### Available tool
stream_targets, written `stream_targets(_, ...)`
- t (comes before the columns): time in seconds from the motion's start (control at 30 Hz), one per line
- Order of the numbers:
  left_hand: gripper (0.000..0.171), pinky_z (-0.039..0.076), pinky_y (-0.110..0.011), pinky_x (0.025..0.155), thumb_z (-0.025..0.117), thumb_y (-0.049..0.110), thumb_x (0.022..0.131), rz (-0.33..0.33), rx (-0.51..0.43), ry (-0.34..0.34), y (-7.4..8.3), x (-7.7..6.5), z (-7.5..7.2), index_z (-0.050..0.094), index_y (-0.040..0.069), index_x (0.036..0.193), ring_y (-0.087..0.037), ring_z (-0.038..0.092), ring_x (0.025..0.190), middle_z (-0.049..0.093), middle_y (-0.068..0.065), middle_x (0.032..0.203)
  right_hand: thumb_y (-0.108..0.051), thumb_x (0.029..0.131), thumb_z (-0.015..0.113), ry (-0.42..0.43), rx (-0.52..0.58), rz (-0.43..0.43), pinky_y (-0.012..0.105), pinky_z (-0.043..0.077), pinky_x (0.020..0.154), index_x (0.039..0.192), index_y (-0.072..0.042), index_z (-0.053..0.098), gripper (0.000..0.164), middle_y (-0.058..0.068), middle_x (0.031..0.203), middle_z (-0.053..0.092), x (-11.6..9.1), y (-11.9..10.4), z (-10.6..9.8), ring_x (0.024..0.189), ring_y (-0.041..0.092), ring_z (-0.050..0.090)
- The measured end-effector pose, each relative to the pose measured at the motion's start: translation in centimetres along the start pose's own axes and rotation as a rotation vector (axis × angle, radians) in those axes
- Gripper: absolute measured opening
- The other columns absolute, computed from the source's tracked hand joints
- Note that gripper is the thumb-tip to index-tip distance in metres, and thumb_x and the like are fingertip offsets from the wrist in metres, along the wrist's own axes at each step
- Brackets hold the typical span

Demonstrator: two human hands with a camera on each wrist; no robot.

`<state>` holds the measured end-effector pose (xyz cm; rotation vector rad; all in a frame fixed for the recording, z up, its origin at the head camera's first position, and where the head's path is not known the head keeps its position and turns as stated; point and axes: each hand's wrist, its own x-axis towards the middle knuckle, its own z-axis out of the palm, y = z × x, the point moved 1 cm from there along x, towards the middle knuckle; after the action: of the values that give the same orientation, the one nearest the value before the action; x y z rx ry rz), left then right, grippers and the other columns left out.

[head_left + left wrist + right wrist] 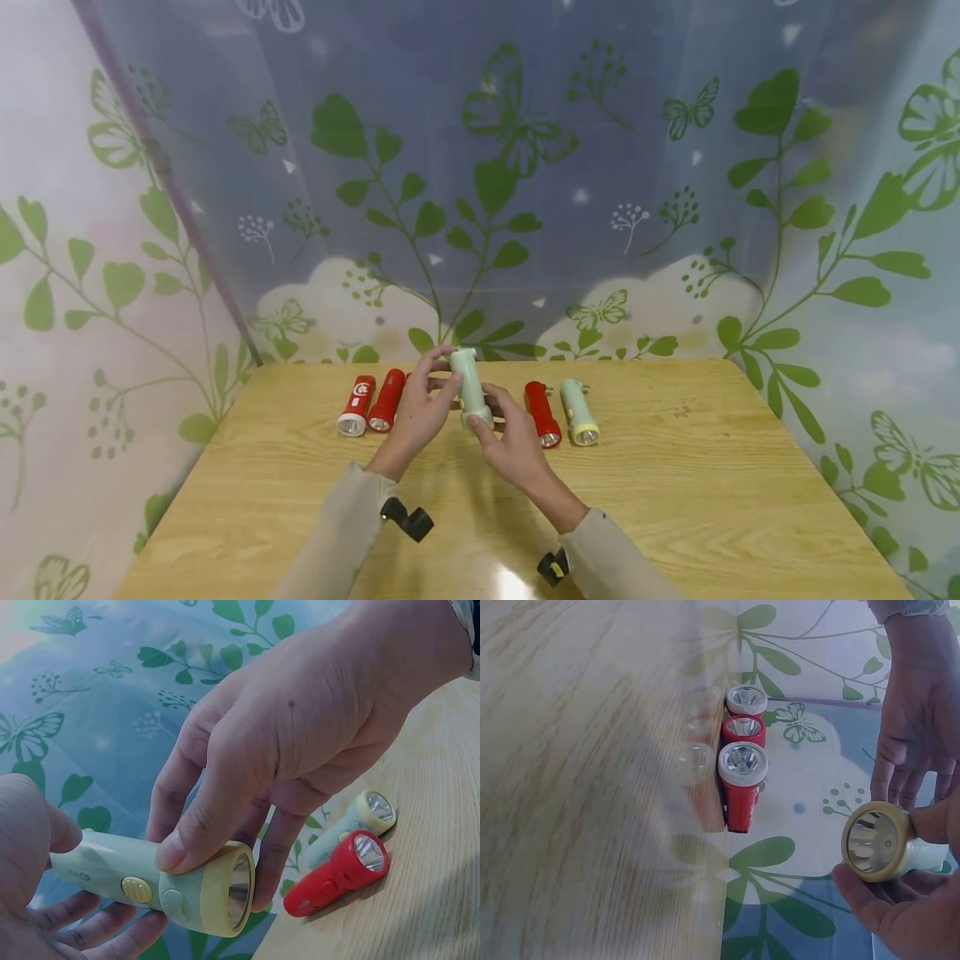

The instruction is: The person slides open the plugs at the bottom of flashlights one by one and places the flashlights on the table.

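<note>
A mint-green flashlight [470,385] is held up over the table by both hands. In the left wrist view its yellow switch [137,889], pale yellow rim [215,892] and reflector show. My left hand [422,408] grips the tail end, thumb on one side and fingers along the other. The right hand [517,446] pinches the body close to the lamp end; its thumb [176,847] presses beside the rim. From the right wrist, the lamp face [874,844] looks toward the camera, with the right-hand fingers around it.
Red flashlights stand left of the hands, one with a white rim [356,406], another all red [387,400]; the right wrist view shows three there. To the right lie a red flashlight [542,414] and a mint one [579,412]. A patterned curtain [600,208] backs the wooden table [712,483].
</note>
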<state>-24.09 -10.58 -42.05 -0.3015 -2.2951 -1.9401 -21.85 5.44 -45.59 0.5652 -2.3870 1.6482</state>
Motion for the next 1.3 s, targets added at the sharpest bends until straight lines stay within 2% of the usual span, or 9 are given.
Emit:
stream_targets(0.17,0.046,0.062,-0.047,0.083,0.056,0.016,0.104,-0.001,0.004,0.000,0.04,-0.11,0.05,0.044,0.013,0.148,-0.035,0.065,0.110,0.056,-0.018,0.137,-0.010,0.097,0.066,-0.002,-0.009,0.009,0.048,0.060,0.091,0.142,-0.010,0.053,0.047,0.016,0.129,0.068,0.00,0.01,-0.06,0.114,0.030,0.068)
stream_targets(0.53,0.045,0.060,-0.055,0.088,0.056,0.017,0.104,0.007,0.019,-0.002,0.04,-0.07,0.16,0.045,0.019,0.148,-0.036,0.065,0.113,0.055,-0.018,0.139,-0.012,0.098,0.066,-0.015,-0.019,0.006,0.047,0.060,0.091,0.142,-0.009,0.053,0.046,0.016,0.129,0.068,0.07,-0.29,-0.42,0.115,0.033,0.067)
stream_targets(0.87,0.045,0.060,-0.054,0.089,0.056,0.018,0.104,0.006,0.012,-0.005,0.01,-0.07,0.36,0.045,0.018,0.148,-0.036,0.064,0.115,0.055,-0.017,0.140,-0.011,0.098,0.066,-0.016,-0.030,-0.018,0.044,0.061,0.088,0.140,-0.007,0.054,0.044,0.018,0.128,0.068,0.10,-0.25,-0.58,0.112,0.034,0.068)
stream_targets(1.1,0.043,0.062,-0.042,0.083,0.056,0.018,0.104,0.020,0.032,0.001,0.15,-0.15,0.33,0.048,0.019,0.146,-0.034,0.065,0.112,0.057,-0.018,0.138,-0.011,0.097,0.066,-0.017,-0.034,-0.001,0.048,0.060,0.090,0.141,-0.008,0.054,0.045,0.016,0.130,0.067,0.06,-0.31,-0.56,0.114,0.033,0.067)
stream_targets(1.3,0.043,0.061,-0.048,0.085,0.056,0.019,0.104,0.025,0.044,0.012,0.38,-0.16,0.34,0.049,0.020,0.146,-0.034,0.064,0.110,0.057,-0.017,0.136,-0.011,0.097,0.066,-0.010,-0.040,-0.026,0.047,0.059,0.088,0.140,-0.008,0.055,0.044,0.014,0.130,0.067,0.10,-0.58,-0.64,0.113,0.032,0.068)
